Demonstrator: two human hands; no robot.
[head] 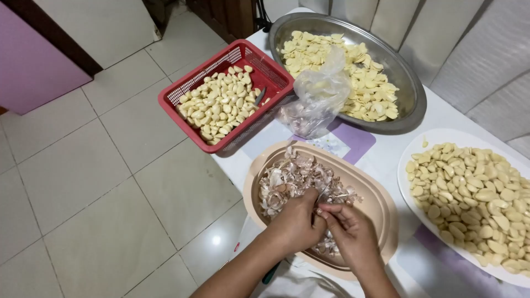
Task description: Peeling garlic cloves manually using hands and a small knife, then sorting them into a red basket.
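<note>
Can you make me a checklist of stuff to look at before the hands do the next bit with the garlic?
1. Both hands over the beige tray: ok. The left hand and right hand meet above the garlic skins.
2. What sits between the fingertips: cannot tell, it is too small to make out.
3. Room on the white plate for peeled cloves: ok, bare rim shows on its near side.
4. Red basket fully on the table: not ok, it juts out over the floor.
5. Small knife out of the way: ok, it lies in the basket, apart from both hands.
</note>
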